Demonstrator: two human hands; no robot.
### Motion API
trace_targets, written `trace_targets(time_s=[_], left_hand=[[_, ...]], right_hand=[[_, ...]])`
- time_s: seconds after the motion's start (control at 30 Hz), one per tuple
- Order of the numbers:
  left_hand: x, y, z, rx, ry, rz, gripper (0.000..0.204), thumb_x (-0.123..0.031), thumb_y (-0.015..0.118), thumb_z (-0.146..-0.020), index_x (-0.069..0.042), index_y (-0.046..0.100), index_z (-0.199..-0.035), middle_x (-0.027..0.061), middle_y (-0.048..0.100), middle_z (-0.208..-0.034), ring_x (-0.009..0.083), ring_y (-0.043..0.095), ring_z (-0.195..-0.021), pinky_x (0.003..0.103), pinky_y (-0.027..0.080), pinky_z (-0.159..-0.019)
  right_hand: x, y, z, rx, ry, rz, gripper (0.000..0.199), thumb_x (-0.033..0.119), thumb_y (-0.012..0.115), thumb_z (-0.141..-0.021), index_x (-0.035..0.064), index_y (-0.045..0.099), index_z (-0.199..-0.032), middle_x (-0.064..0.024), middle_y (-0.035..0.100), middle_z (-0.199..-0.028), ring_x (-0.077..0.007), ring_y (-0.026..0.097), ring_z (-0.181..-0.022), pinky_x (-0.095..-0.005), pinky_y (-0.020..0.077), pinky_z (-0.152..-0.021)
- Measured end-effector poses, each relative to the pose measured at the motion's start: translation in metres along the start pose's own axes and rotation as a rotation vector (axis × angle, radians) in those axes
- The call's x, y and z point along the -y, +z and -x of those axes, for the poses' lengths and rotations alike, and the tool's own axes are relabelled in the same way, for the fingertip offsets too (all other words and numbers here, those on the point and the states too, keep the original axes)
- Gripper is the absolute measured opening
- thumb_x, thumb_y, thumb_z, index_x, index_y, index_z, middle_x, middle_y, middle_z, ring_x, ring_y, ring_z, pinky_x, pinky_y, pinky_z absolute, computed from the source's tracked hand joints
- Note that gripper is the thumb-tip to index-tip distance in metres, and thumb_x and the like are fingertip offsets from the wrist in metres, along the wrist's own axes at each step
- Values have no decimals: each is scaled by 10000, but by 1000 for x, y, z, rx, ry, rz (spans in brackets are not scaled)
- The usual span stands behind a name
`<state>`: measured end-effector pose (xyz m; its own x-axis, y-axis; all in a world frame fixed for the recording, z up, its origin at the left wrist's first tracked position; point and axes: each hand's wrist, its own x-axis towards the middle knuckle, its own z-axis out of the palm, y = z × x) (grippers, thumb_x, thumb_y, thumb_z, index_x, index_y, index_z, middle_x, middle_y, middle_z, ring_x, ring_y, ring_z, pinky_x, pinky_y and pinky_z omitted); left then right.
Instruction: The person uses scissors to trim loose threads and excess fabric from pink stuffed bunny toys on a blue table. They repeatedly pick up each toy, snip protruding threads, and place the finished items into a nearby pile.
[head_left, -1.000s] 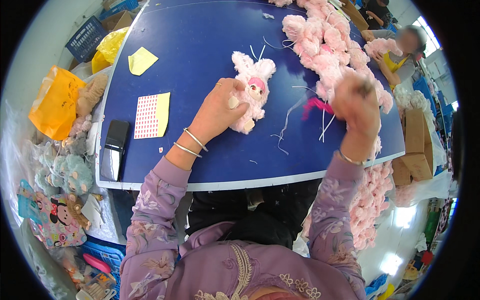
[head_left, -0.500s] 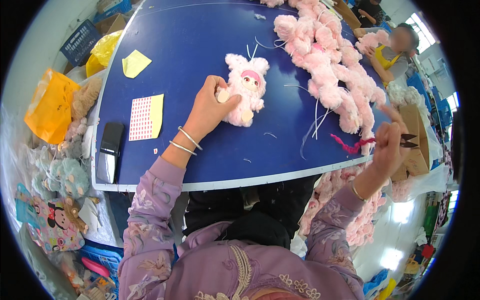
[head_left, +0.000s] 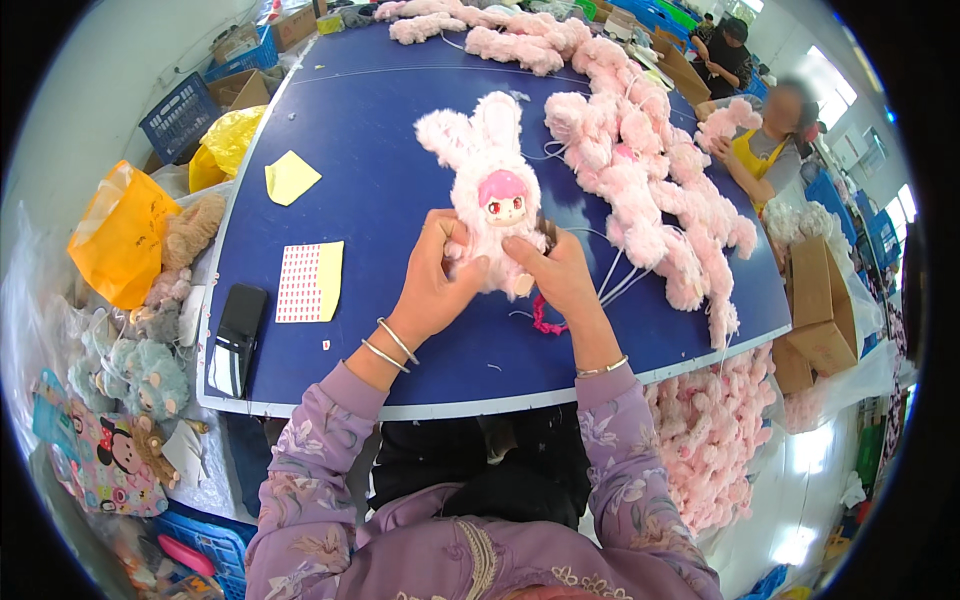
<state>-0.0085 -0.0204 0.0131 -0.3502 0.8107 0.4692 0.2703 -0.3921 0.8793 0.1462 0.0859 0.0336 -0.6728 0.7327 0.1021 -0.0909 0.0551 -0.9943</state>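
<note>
Head view: both hands meet over a blue table (head_left: pixel 380 180) and hold one pink plush doll (head_left: pixel 490 195) with long rabbit ears and a small face. The left hand (head_left: pixel 432 285) is clamped on the doll's lower left side, fingers curled round the body; the right hand (head_left: pixel 560 275) grips the lower right, thumb pressed to the front. The doll lies on the table just past the near edge, face up, ears pointing away. A magenta thread (head_left: pixel 542 318) curls on the table just under the right hand — whether it is tied to the doll cannot be told.

A long heap of like dolls (head_left: pixel 640 170) runs along the right side, with white strings trailing toward the hands. To the left lie a sheet of red stickers (head_left: pixel 308 282), a yellow sheet (head_left: pixel 290 178) and a black phone (head_left: pixel 235 335).

Judging the risk: loose strings could snag the fingers and drag a neighbour doll — and the thread could slip off the edge.
</note>
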Motion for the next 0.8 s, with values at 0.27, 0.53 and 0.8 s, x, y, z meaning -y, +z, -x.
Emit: trace_targets(time_s=[0.27,0.53,0.8], left_hand=[[4,9,-1,133,-417,424,560,-142,679,-873,-8,422,-1352,71,549,-1258,134,539,-1116,292,449,-944],[3,7,-2,152,-323,298,612,-140,703,-833,-16,419,-1360,62,545,-1268,141,528,-1138,297,438,-965],[7,9,0,134,-287,432,608,-137,687,-853,-22,399,-1375,59,535,-1279,137,515,-1158,296,432,-972]], right_hand=[[-17,-14,6,63,25,-109,378,77,694,-834,-56,583,-1169,-59,636,-1069,-91,588,-918,-249,483,-808],[-21,-13,11,53,39,-74,322,63,695,-832,-56,599,-1115,-45,646,-1003,-85,599,-863,-239,495,-741],[-19,-14,13,51,-13,-67,290,88,685,-851,-44,615,-1101,-33,653,-950,-69,594,-822,-230,490,-712]])
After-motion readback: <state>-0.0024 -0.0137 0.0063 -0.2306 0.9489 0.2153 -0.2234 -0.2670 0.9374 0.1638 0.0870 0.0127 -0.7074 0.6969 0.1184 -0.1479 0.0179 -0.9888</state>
